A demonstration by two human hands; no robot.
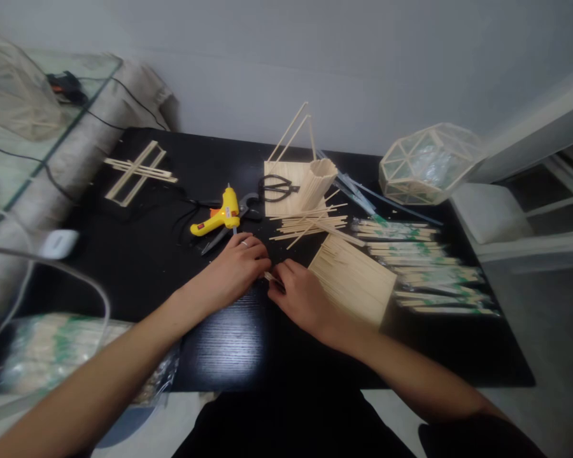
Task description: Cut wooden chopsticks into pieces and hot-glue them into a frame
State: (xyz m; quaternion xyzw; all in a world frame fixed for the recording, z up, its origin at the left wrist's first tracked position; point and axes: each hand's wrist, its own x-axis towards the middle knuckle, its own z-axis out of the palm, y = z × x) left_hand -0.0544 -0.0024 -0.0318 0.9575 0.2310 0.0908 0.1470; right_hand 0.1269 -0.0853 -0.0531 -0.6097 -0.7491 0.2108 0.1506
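My left hand (239, 264) and my right hand (302, 294) meet low over the black table, fingers curled and closed. Between their fingertips shows the pale end of some wooden sticks (268, 276), mostly covered by the fingers. Just beyond my left hand lies a yellow glue gun (222, 215), and beside it are dark pliers (248, 207), partly hidden by the gun. A square panel of wooden sticks (356, 280) lies flat by my right wrist. Loose sticks (310, 224) are scattered farther back.
Behind stand a stick-built cup (316, 184) on a square base and black-handled scissors (277, 188). Bagged sticks (424, 267) line the right side. Crossed stick frames (138, 173) lie back left; a polyhedral frame (430, 164) stands back right. A cable (76, 270) crosses the left.
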